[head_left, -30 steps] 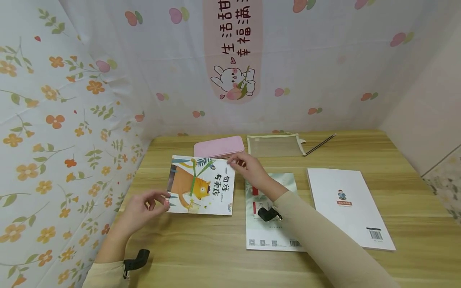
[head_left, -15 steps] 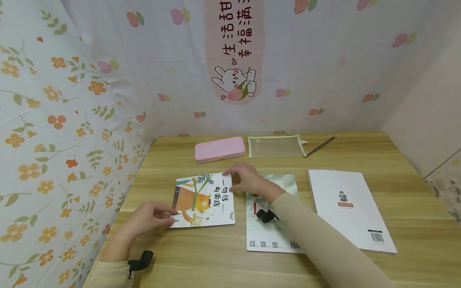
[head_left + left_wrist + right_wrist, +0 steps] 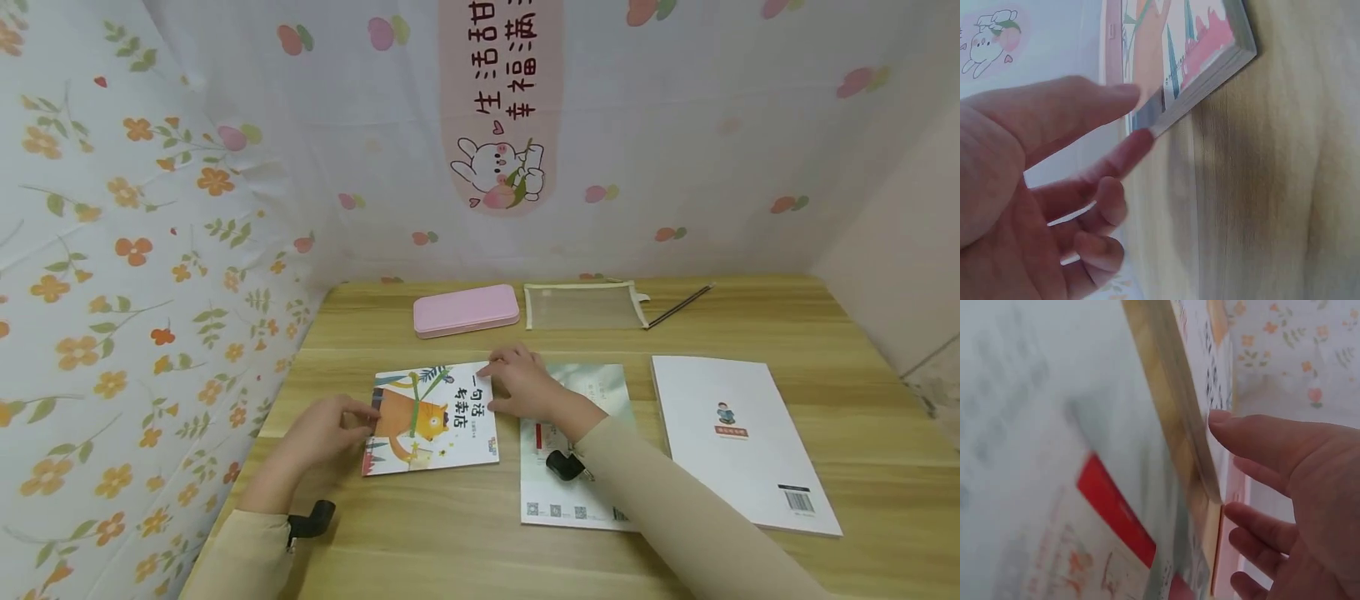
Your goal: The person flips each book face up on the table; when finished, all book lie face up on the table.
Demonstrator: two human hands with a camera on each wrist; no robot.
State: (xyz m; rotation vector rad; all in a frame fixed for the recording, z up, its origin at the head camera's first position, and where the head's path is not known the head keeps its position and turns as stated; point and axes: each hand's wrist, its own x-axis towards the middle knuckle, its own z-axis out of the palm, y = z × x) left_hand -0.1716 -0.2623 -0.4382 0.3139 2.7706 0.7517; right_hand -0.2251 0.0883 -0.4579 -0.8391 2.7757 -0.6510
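Note:
A picture book (image 3: 427, 425) with an orange cat on its white cover lies flat on the wooden table. At its left edge is my left hand (image 3: 330, 433); the left wrist view shows the index fingertip at the book's edge and the thumb over the cover, neither curled round it. My right hand (image 3: 521, 387) is at the right edge, with the thumb (image 3: 1225, 419) against the book's side and the other fingers loosely bent near the corner. Under my right forearm lies a pale green book (image 3: 570, 492), partly hidden by the sleeve.
A pink pencil case (image 3: 465, 308) stands behind the picture book. To its right lie a mesh zip pouch (image 3: 585, 307) and a dark pencil (image 3: 681, 305). A white book (image 3: 738, 450) with a barcode lies at the right. Patterned cloth (image 3: 660, 125) hangs behind the table.
The picture book was held raised by both hands and came down onto the table, uncovering the pencil case. Both hands have since loosened at its edges. The head view has shifted slightly.

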